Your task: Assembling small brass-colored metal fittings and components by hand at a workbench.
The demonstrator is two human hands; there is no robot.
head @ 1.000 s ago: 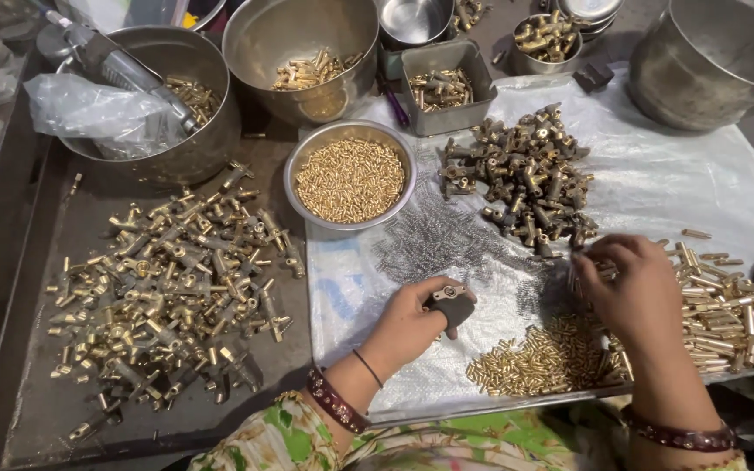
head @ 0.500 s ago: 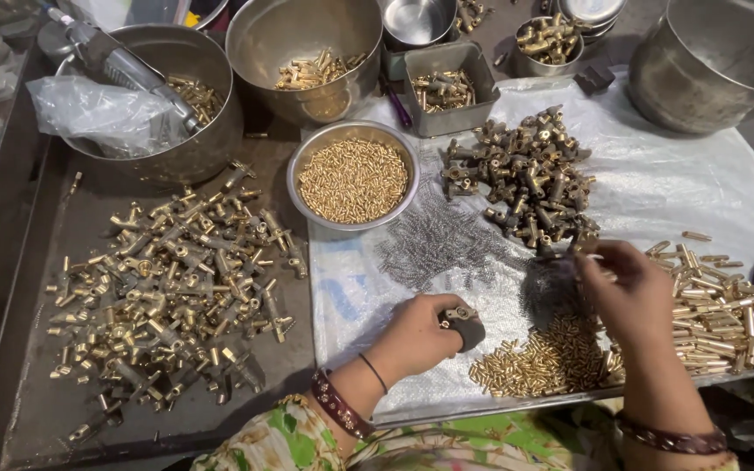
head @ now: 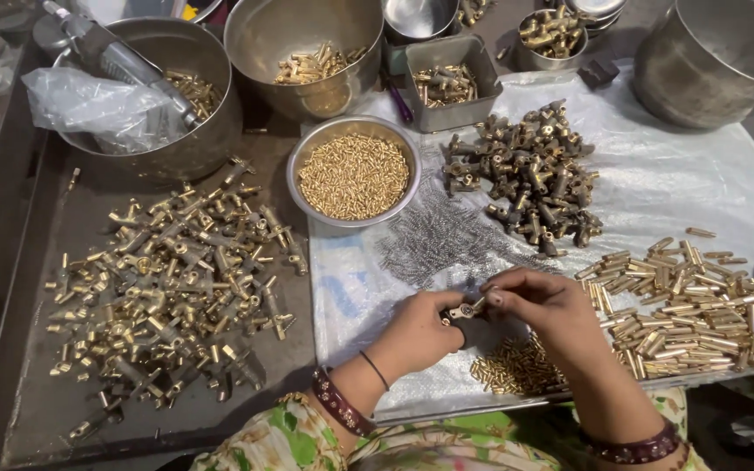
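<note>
Bowl (head: 300, 185) of brass pins (head: 353, 176), tray (head: 480, 63) of fittings (head: 442, 84) — hands joined

A round steel bowl of small brass pins (head: 353, 174) sits mid-table. Left of it lies a spread of assembled brass fittings (head: 167, 288); right of it, a heap of dark valve bodies (head: 530, 179); beyond it, a rectangular metal tin (head: 451, 80); far right, brass tubes (head: 700, 305).
</note>
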